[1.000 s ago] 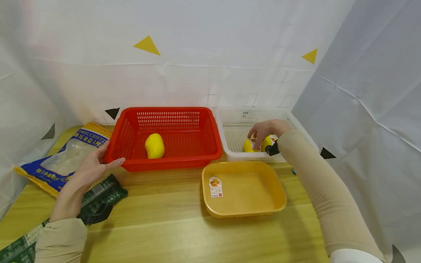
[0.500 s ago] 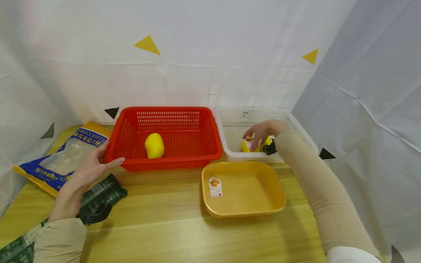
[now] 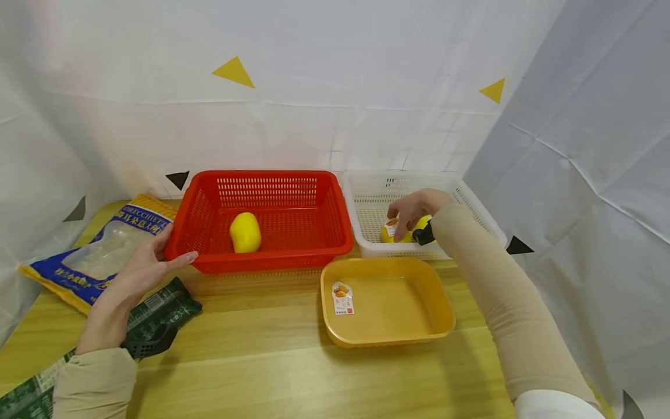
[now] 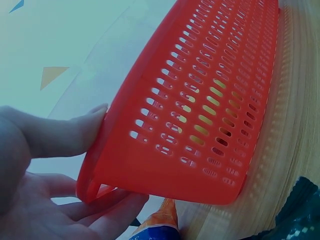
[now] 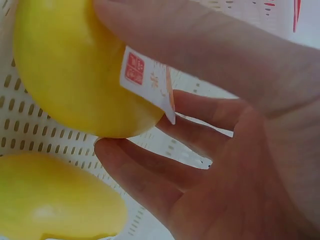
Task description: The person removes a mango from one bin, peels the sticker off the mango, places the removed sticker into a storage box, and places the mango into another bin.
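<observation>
My left hand (image 3: 142, 272) holds the front left corner of a red plastic basket (image 3: 277, 259). In the left wrist view the thumb lies on the rim and the fingers are under its edge. One yellow mango (image 3: 245, 232) lies in that basket. At the right, my right hand (image 3: 417, 206) reaches into a white perforated basket (image 3: 369, 251) and grips a labelled mango (image 5: 65, 70), thumb on one side and fingers round the other. Its paper label (image 5: 145, 77) partly stands away from the skin. A second mango (image 5: 60, 197) lies beside it, mostly hidden by my wrist in the head view.
A yellow tray (image 3: 387, 340) with a sticker (image 3: 342, 298) inside stands in front of the white basket. At the left lie a blue and yellow pasta bag (image 3: 99, 250) and a dark green packet (image 3: 162, 308). White sheeting (image 3: 314, 70) hangs behind and at the sides.
My right hand and the labelled mango have shifted slightly left inside the white basket. The left hand and red basket stay nearly still.
</observation>
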Available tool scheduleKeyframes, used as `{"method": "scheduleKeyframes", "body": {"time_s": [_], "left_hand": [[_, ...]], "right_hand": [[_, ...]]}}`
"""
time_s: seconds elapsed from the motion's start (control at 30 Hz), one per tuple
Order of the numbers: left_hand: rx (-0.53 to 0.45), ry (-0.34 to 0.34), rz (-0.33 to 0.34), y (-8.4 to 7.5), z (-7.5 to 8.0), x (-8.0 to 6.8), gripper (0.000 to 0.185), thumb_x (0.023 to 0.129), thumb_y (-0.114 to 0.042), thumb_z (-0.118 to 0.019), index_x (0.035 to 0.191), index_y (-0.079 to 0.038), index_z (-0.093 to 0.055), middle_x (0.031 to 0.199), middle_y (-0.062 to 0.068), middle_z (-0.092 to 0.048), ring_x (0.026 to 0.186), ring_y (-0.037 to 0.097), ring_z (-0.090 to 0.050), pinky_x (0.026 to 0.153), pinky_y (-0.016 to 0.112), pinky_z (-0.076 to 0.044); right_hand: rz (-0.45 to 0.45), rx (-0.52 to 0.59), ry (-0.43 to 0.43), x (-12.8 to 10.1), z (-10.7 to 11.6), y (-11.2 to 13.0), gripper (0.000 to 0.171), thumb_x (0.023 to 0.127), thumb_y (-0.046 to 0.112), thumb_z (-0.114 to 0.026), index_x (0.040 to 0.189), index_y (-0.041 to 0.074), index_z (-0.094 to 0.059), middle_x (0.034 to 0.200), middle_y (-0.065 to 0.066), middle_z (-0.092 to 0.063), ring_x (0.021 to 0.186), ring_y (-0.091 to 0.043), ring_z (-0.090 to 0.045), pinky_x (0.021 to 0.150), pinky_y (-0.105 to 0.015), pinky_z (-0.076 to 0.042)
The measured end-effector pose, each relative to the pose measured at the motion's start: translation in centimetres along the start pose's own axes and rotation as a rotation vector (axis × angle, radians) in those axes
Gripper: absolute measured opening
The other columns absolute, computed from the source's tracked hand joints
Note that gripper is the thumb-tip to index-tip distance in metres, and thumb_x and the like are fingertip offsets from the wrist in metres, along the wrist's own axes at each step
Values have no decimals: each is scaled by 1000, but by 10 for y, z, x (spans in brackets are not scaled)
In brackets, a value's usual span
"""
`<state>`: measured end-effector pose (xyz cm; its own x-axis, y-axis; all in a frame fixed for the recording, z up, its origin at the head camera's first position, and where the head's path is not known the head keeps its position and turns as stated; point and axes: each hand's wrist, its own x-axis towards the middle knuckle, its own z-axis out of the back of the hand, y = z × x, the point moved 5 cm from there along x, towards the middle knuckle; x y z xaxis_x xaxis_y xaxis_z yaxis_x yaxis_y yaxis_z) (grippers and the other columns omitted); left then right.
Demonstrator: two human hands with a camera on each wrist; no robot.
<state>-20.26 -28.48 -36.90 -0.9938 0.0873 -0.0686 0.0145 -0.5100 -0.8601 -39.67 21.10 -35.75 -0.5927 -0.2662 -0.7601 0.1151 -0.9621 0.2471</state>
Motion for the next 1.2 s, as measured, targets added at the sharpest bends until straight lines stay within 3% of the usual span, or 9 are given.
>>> {"method": "scheduleKeyframes", "body": {"time_s": [0.33,0.67,0.77,0.93,1.13,1.2], "left_hand": [[-3,0,-10,-1,1,-1,90,99,-31,-62,162,-13,0,154,30,-35,133,48,-44,84,9,-49],[8,-7,4,-1,1,-1,90,99,-32,-62,161,-13,0,155,30,-34,133,48,-44,84,11,-51],[0,-4,9,-1,1,0,91,99,-32,-62,161,-14,1,155,30,-33,134,48,-43,84,11,-51],[-2,1,11,0,1,1,91,100,-31,-62,161,-14,2,155,29,-33,134,48,-43,84,11,-51],[-7,-2,2,0,1,1,90,99,-32,-62,161,-13,1,155,29,-34,133,47,-44,83,8,-49],[4,-4,7,1,0,1,91,99,-32,-62,161,-13,1,155,29,-33,134,47,-43,91,18,-52]], "right_hand": [[-10,58,-2,-1,-2,3,91,83,32,-83,156,15,-31,161,-11,-31,132,-32,-53,118,-61,-26],[-37,82,-25,3,-2,5,94,76,38,-87,154,25,-38,159,-10,-33,120,-33,-59,105,-56,-46],[-48,82,-43,2,-1,4,94,74,40,-88,152,27,-40,157,-9,-36,117,-31,-60,105,-56,-46],[0,59,-22,4,0,6,92,77,39,-86,152,19,-36,154,-11,-38,116,-30,-60,109,-57,-41],[66,71,38,10,-2,9,89,82,29,-84,151,9,-31,158,-18,-29,121,-30,-57,107,-44,-48],[79,85,54,10,-3,10,89,82,25,-84,151,7,-30,160,-22,-24,123,-30,-56,105,-42,-50]]}}
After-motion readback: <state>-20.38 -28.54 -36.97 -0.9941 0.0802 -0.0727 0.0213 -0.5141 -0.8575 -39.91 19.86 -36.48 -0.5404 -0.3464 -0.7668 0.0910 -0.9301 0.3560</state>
